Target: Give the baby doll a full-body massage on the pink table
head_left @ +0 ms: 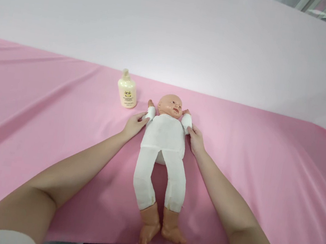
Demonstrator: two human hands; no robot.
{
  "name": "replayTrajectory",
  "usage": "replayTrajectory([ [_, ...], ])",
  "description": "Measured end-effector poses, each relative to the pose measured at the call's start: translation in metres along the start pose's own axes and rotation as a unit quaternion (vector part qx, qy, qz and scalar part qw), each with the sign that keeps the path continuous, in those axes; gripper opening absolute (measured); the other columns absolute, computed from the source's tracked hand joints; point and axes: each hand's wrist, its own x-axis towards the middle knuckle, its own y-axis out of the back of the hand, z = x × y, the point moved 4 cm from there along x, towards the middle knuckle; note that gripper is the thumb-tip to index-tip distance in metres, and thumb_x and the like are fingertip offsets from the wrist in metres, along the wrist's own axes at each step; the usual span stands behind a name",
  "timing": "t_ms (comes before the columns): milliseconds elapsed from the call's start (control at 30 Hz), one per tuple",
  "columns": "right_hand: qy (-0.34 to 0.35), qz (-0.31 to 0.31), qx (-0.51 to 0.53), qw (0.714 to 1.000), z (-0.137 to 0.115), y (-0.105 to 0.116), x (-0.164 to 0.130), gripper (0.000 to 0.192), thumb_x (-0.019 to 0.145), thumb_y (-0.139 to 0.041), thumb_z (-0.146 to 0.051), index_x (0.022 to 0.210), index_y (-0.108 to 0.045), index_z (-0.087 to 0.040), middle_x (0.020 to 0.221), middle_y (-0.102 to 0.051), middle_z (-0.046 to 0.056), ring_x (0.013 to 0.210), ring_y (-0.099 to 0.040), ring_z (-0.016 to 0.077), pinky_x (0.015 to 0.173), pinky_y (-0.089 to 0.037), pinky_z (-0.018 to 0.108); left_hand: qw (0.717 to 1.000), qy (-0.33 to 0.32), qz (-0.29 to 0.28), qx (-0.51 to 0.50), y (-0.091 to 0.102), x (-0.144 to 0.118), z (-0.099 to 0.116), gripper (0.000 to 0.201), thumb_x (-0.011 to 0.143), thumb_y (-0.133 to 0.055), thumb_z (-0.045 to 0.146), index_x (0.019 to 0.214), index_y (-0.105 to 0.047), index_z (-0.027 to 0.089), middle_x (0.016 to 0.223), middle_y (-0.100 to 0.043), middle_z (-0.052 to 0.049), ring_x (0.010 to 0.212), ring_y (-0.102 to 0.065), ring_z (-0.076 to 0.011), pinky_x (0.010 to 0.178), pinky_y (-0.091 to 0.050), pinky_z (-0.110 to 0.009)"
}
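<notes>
Left forearm runs from 7 o'clock corner up toward centre, nearly straight. Left hand (134, 125) loosely open, fingertips (144, 118) touching doll's white sleeve at its arm; nothing clasped. Cream lotion bottle (127, 90) upright at 11 o'clock of that hand, near, apart. Doll (163, 146) lies face up mid-cloth, head at 12 o'clock, bare feet at 6. Pink cloth (48, 97) under all. Right forearm comes from 5 o'clock corner. Right hand (197, 139) partly open, fingers pinching doll's other sleeve cuff.

A doll (164, 138) in white lies face up on a pink sheet (266, 161); the left hand (134, 125) and right hand (196, 139) touch its arms; a bottle (127, 89) stands nearby.
</notes>
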Motion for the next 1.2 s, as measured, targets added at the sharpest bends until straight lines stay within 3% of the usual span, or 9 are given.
replayTrajectory([
  [133, 0.008, -0.009, 0.016, 1.0, -0.003, -0.003, 0.0, 0.038, 0.076, -0.07, -0.038, 0.111, -0.071, -0.022, 0.116, -0.073, 0.003, 0.107, -0.064, 0.0232, 0.105, -0.045, 0.04, 0.999, 0.003, 0.027, -0.022, 0.001, 0.0, -0.004, 0.046, 0.074, -0.072, 0.037, 0.116, -0.066, 0.021, 0.08, -0.065, 0.0, 0.075, -0.059, -0.0201, 0.076, -0.046, -0.033],
  [300, 0.014, -0.01, 0.079, 0.997, -0.004, -0.003, 0.002, 0.042, 0.069, -0.072, -0.027, 0.111, -0.068, -0.024, 0.124, -0.071, 0.003, 0.118, -0.062, 0.0224, 0.113, -0.041, 0.04, 0.977, 0.041, 0.045, -0.205, -0.003, -0.001, -0.004, 0.054, 0.062, -0.075, 0.025, 0.112, -0.056, 0.021, 0.086, -0.068, 0.0, 0.079, -0.065, -0.02, 0.075, -0.049, -0.033],
  [467, -0.02, 0.028, 0.104, 0.994, 0.004, 0.003, 0.005, 0.032, 0.059, -0.067, -0.014, 0.089, -0.068, -0.024, 0.094, -0.075, 0.0, 0.097, -0.067, 0.0209, 0.103, -0.049, 0.041, 0.954, 0.051, 0.031, -0.295, -0.004, 0.001, 0.001, 0.044, 0.05, -0.07, 0.012, 0.093, -0.061, 0.018, 0.08, -0.07, 0.0, 0.075, -0.064, -0.0181, 0.071, -0.048, -0.029],
  [567, -0.044, 0.042, 0.101, 0.993, 0.009, 0.005, 0.004, 0.013, 0.06, -0.06, -0.012, 0.066, -0.059, -0.024, 0.088, -0.074, -0.001, 0.091, -0.066, 0.0196, 0.096, -0.053, 0.039, 0.95, 0.064, 0.018, -0.306, -0.007, 0.001, 0.002, 0.037, 0.046, -0.066, 0.011, 0.082, -0.063, 0.017, 0.074, -0.069, 0.0, 0.07, -0.064, -0.0182, 0.066, -0.049, -0.029],
  [667, -0.053, 0.047, 0.089, 0.994, 0.008, 0.005, 0.001, 0.012, 0.063, -0.057, -0.013, 0.058, -0.052, -0.024, 0.09, -0.073, -0.001, 0.094, -0.066, 0.0191, 0.096, -0.054, 0.038, 0.953, 0.078, 0.022, -0.292, -0.008, 0.001, 0.003, 0.029, 0.044, -0.063, 0.009, 0.072, -0.061, 0.017, 0.073, -0.07, -0.001, 0.074, -0.066, -0.0191, 0.069, -0.051, -0.03],
  [967, -0.065, 0.041, 0.107, 0.991, 0.004, 0.005, 0.003, 0.016, 0.06, -0.059, -0.013, 0.07, -0.062, -0.024, 0.094, -0.074, 0.001, 0.095, -0.067, 0.0195, 0.095, -0.054, 0.04, 0.962, 0.089, 0.008, -0.258, -0.008, -0.004, 0.01, 0.029, 0.046, -0.066, 0.016, 0.075, -0.06, 0.018, 0.078, -0.069, -0.002, 0.071, -0.063, -0.0181, 0.066, -0.049, -0.03],
  [1200, -0.017, 0.03, 0.106, 0.994, -0.002, 0.001, 0.0, 0.013, 0.066, -0.069, -0.026, 0.079, -0.066, -0.023, 0.09, -0.075, 0.002, 0.093, -0.069, 0.0209, 0.094, -0.053, 0.04, 0.958, 0.052, 0.011, -0.282, -0.008, -0.005, 0.013, 0.036, 0.049, -0.075, 0.02, 0.083, -0.062, 0.017, 0.076, -0.068, 0.0, 0.069, -0.061, -0.015, 0.066, -0.047, -0.027],
])
